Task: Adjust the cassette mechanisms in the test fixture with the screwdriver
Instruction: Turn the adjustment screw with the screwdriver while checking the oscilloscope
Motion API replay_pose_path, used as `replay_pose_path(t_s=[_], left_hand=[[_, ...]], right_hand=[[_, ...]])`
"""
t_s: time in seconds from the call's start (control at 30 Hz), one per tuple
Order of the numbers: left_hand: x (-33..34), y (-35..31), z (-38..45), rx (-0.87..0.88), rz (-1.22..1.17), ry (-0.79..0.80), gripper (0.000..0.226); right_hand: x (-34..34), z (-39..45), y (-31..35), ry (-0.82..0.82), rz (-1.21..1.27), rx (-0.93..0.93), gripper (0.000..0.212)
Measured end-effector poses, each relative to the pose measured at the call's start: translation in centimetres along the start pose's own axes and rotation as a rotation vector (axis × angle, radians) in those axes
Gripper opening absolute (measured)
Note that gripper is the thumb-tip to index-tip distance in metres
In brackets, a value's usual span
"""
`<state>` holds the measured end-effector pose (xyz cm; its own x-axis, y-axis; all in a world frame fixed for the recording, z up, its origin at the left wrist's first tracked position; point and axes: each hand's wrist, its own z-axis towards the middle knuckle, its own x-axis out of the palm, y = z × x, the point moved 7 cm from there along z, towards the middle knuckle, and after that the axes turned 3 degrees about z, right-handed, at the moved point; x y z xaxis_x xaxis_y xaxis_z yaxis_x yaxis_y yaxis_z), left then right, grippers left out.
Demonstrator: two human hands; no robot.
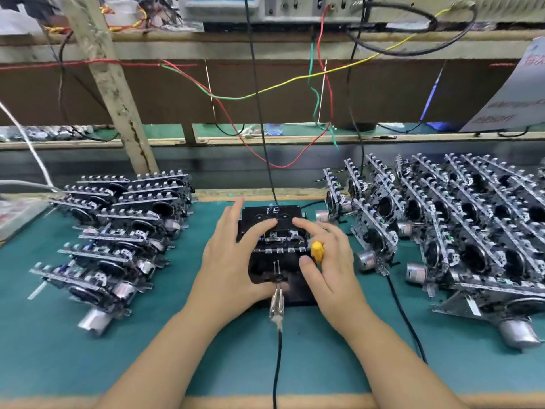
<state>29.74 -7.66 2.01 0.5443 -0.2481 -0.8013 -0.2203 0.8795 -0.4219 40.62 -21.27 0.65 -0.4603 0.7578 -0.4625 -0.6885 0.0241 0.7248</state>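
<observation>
- Right hand (327,261) grips the yellow screwdriver (317,251), forefinger stretched onto the mechanism.
- Left hand (233,255) lies spread, fingers straight, pressing the cassette mechanism (280,234) seated in the test fixture (298,290) between both hands.
- Left of that hand, one stacked batch (124,231); right of the other, a bigger batch (460,225). Which is finished, I cannot tell.

Handwritten white "FE" on the black cassette (272,212) in the fixture
</observation>
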Motion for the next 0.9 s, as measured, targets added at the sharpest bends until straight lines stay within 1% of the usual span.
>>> replay_pose_path(t_s=[0.13, 0.27, 0.33, 0.4, 0.6, 0.73, 0.8, 0.9], left_hand=[[0.3, 0.2, 0.8, -0.056, -0.117, 0.016, 0.074], [0.8, 0.8, 1.1, -0.117, -0.283, 0.000, 0.067], [1.0, 1.0, 1.1, -0.135, -0.350, -0.004, 0.066], [1.2, 1.2, 0.9, -0.142, -0.398, -0.008, 0.065], [1.3, 1.4, 0.7, -0.121, -0.416, -0.042, 0.068], [1.8, 1.6, 0.1, -0.090, -0.429, -0.063, 0.065], [2.3, 2.1, -0.3, -0.083, -0.442, -0.078, 0.064], [2.6, 2.8, 0.0, -0.070, -0.455, -0.087, 0.066]], right_hand=[[0.1, 0.2, 0.0, 0.008, 0.051, 0.093, 0.048], [0.4, 0.1, 0.0, 0.069, 0.081, 0.104, 0.052], [0.6, 0.1, -0.4, 0.098, 0.152, 0.128, 0.055], [0.6, 0.1, -0.5, 0.101, 0.202, 0.113, 0.057], [0.8, 0.2, -0.5, 0.088, 0.203, 0.093, 0.057], [0.8, -0.2, -0.6, 0.094, 0.215, 0.108, 0.060], [1.0, -0.4, -0.9, 0.116, 0.200, 0.131, 0.061], [1.4, 0.3, -1.1, 0.179, 0.196, 0.214, 0.061]])
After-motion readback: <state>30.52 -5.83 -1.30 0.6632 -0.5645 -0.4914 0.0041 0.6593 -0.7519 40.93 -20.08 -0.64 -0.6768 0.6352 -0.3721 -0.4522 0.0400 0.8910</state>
